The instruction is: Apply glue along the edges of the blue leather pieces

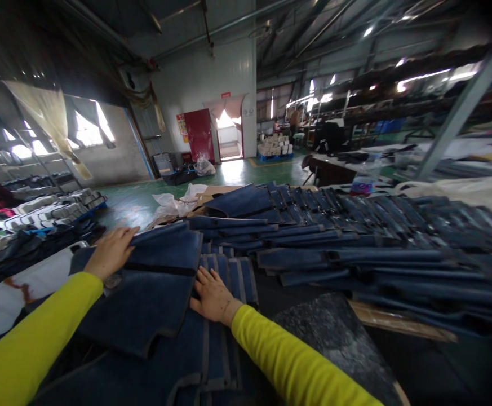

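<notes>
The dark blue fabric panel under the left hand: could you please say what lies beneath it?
Beneath the dark blue fabric panel, more blue pieces with grey edging stick out at its near edge; how many lie there is covered.

Dim hall: green floor (246,169), red door (199,135) by a bright doorway (229,132), sunlit windows (87,129), strip lights (423,76).

Dim hall, glare from windows (87,131) and doorway (227,121); edges stretched and blurred.
</notes>
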Demonstrator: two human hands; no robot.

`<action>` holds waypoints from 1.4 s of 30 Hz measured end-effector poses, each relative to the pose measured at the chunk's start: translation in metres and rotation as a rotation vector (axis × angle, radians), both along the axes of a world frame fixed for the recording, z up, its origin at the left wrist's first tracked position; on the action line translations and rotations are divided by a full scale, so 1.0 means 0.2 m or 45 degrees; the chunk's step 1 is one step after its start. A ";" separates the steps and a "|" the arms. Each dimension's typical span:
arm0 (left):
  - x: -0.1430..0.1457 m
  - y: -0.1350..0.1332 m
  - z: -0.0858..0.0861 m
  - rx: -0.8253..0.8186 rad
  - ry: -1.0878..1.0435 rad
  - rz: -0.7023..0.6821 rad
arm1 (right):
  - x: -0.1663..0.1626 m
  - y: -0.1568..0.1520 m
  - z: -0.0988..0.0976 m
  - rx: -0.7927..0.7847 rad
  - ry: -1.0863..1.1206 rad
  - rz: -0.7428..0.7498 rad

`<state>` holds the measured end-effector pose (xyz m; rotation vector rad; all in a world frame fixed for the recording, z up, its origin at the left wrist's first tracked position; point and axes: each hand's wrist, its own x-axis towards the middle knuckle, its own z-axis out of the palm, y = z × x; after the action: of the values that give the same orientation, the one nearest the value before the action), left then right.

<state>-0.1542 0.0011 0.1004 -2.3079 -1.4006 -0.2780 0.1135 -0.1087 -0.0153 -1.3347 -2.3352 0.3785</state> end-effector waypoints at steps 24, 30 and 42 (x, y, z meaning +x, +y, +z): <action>-0.30 -0.61 -0.39 -0.302 0.145 -0.218 | -0.01 0.01 -0.02 0.038 -0.051 -0.019; -0.05 -0.86 -0.05 -0.703 0.374 -0.091 | -0.01 0.02 -0.02 0.054 -0.058 -0.028; 0.07 -0.88 -0.16 -1.365 -0.031 -0.105 | 0.00 0.02 0.00 -0.015 -0.157 0.039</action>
<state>-0.1411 -0.1744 0.0675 -3.1714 -1.7130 0.5800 0.1135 -0.1039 -0.0159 -1.3651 -2.4602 0.3286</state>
